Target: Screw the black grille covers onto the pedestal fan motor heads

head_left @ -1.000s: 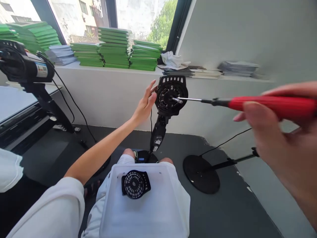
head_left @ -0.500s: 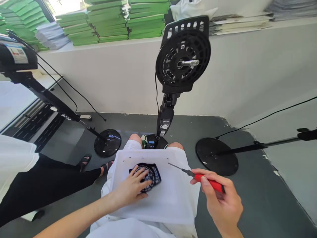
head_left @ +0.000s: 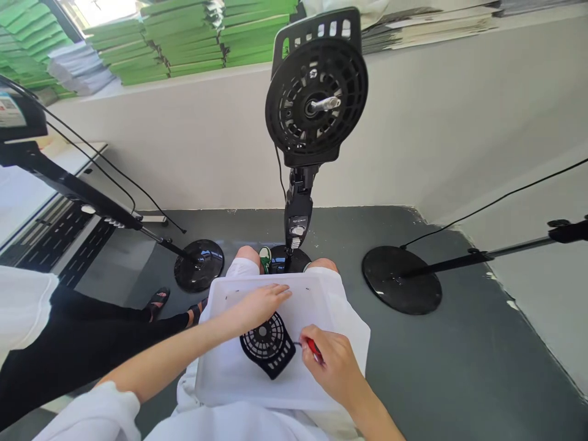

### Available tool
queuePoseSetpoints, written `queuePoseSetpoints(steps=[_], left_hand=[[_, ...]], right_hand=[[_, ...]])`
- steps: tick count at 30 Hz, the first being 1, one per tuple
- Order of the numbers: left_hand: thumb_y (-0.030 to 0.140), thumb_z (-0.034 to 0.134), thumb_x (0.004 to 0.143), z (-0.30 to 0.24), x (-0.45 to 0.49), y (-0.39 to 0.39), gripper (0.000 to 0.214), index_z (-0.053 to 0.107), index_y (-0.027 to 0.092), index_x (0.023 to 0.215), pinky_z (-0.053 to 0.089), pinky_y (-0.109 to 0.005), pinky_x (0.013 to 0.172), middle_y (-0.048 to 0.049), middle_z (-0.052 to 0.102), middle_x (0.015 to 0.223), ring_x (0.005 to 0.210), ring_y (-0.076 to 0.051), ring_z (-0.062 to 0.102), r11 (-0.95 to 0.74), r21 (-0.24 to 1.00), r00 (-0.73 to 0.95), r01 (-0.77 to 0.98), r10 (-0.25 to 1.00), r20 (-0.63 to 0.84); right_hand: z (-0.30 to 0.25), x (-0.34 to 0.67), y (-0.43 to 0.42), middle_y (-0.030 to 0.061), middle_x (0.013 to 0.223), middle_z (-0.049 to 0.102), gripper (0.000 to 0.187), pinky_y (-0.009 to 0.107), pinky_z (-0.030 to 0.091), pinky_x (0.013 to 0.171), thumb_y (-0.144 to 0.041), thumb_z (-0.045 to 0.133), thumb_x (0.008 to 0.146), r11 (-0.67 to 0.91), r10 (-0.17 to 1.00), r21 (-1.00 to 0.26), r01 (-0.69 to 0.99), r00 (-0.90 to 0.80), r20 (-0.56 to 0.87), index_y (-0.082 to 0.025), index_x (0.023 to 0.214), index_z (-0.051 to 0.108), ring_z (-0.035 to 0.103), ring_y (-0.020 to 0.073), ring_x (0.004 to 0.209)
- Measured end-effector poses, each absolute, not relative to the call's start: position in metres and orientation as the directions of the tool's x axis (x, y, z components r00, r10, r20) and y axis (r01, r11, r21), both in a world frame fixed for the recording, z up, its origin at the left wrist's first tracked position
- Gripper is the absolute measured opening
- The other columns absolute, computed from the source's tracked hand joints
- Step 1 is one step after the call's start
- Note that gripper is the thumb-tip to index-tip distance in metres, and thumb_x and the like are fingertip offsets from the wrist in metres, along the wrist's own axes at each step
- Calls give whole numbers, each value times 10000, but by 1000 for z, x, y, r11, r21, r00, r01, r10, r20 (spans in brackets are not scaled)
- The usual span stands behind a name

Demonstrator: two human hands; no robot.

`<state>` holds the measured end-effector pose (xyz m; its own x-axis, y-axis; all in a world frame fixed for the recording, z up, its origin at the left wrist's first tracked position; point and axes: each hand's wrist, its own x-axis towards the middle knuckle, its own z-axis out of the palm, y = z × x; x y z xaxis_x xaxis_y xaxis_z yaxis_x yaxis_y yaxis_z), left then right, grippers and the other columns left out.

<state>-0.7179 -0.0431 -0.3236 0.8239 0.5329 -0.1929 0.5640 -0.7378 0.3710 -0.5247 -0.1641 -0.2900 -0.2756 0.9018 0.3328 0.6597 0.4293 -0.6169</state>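
A white tray (head_left: 229,373) rests on my lap with a black round fan grille (head_left: 269,345) lying in it. My left hand (head_left: 260,304) lies over the tray's far part, fingers stretched out, touching the grille's upper edge. My right hand (head_left: 331,366) is closed round a red-handled screwdriver (head_left: 314,349), its tip beside the grille's right side. In front of my knees stands a black fan (head_left: 316,92) on a stand, its front cover off and its metal shaft showing.
A second fan's stand with a round base (head_left: 199,263) leans at left, and another round base (head_left: 401,279) with a pole lies at right. Another person's legs in black (head_left: 82,343) stretch in from the left. Green stacks (head_left: 193,37) fill the sill.
Both hands dropped from the standing fan to the lap tray. My left hand slid off the grille to its far edge, and my right hand brought the screwdriver down beside it.
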Motion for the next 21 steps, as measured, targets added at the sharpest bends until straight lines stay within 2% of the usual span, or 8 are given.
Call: queuePoseSetpoints(steps=[3,5,7,11,15,21], left_hand=[[-4,463,945,-329,-686,-34,540,499,124,1468,580,-341,982,-131,725,1269,1140,-241,716,-805,286,851,520,460,-251],[-12,453,946,-333,-665,-36,528,482,82,1465,608,-353,854,-147,744,1138,1015,-261,739,-805,235,832,545,484,-272],[-6,426,962,-338,-650,-42,474,502,52,1426,614,-364,800,-180,721,1146,1024,-279,729,-789,211,811,576,520,-268],[17,405,988,-349,-634,-53,335,584,37,1270,618,-372,798,-208,665,1233,1080,-281,702,-761,199,781,618,563,-272],[40,428,999,-355,-630,-53,264,619,74,1179,612,-380,851,-172,663,1224,1088,-267,692,-757,220,784,615,561,-266],[56,467,993,-351,-630,-51,227,659,112,1100,599,-337,877,-118,696,1194,1051,-227,705,-791,247,828,559,524,-197]], right_hand=[[-297,-532,-170,-51,622,575,173,253,383,531,-86,417,904,479,877,-604,637,-319,360,-225,909,519,524,117,512],[-301,-536,-173,-56,601,549,178,256,352,523,-77,413,877,486,873,-606,629,-327,362,-224,875,514,494,112,501],[-304,-537,-177,-62,596,534,171,254,350,534,-78,415,858,465,885,-624,628,-318,339,-222,870,506,485,108,504],[-306,-536,-180,-80,596,525,151,242,377,577,-89,442,827,393,918,-673,626,-306,252,-225,872,491,490,99,510],[-303,-535,-181,-81,613,555,152,244,412,626,-93,457,821,362,928,-688,629,-315,199,-231,876,493,528,105,531],[-316,-528,-184,-53,670,639,178,228,432,602,-77,457,804,405,914,-623,669,-309,262,-235,877,491,625,114,566]])
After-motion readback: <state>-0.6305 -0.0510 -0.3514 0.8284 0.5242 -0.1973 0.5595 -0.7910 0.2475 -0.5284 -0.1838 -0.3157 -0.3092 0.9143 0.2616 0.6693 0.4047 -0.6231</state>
